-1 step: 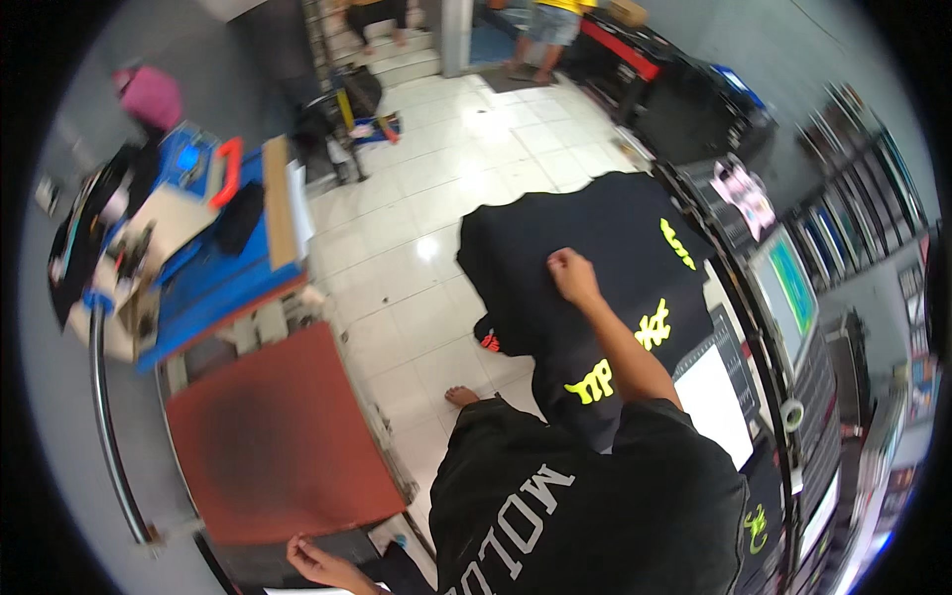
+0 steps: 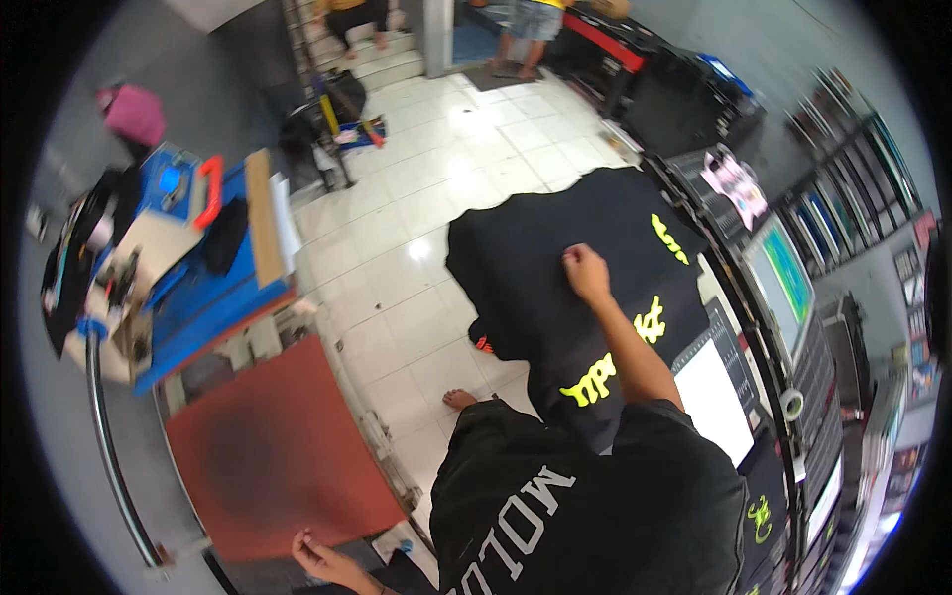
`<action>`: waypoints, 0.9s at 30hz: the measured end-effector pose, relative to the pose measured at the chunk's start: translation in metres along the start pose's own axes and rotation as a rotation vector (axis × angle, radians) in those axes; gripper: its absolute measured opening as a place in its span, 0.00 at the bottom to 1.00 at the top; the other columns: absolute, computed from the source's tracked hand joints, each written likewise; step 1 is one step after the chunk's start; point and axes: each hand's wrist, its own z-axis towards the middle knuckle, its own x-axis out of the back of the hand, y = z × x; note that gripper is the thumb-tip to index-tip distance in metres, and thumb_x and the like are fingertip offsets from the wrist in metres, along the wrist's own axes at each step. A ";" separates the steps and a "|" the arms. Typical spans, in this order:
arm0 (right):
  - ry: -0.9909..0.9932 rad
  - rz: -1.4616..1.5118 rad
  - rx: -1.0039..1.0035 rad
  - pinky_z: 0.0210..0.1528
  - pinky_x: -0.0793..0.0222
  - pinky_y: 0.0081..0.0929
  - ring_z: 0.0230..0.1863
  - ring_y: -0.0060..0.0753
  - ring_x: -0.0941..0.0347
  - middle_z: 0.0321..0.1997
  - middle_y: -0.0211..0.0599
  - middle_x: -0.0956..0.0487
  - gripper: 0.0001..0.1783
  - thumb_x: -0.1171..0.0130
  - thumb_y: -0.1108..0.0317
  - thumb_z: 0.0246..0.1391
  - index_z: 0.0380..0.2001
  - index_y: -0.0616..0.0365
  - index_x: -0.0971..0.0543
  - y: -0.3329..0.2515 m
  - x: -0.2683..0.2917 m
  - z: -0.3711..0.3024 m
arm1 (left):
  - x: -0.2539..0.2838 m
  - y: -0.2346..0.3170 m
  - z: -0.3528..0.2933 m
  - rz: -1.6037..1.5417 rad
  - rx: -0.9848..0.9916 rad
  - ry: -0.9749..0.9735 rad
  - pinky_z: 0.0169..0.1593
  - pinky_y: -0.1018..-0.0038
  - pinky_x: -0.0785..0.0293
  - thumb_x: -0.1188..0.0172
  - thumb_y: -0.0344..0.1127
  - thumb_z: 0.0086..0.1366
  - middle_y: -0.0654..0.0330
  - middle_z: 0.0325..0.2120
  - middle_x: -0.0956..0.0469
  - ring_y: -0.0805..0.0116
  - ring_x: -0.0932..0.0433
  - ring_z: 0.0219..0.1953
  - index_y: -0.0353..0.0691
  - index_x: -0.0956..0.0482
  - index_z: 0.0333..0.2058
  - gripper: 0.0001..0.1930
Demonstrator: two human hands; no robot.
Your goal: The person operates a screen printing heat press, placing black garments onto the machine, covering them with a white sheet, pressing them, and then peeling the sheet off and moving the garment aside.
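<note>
Blk garment (image 2: 516, 253) noted right, overlapped by rt. hand (image 2: 587, 272); lt. hand (image 2: 325, 562) seen at near edge of red-brn pad (image 2: 317, 426), left.

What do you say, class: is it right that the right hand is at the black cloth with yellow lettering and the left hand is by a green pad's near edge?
Not quite: the head view shows the pad is reddish-brown, not green. The right hand is at the black cloth with yellow lettering, and the left hand is by the pad's near edge.
</note>
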 end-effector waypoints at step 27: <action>-0.353 -0.148 0.340 0.36 0.25 0.41 0.36 0.49 0.21 0.33 0.40 0.20 0.06 0.43 0.65 0.57 0.36 0.52 0.24 -0.025 0.148 0.028 | -0.298 0.256 0.018 -0.166 -0.716 -1.190 0.58 0.58 0.33 0.37 0.31 0.61 0.47 0.52 0.28 0.47 0.30 0.54 0.36 0.22 0.46 0.15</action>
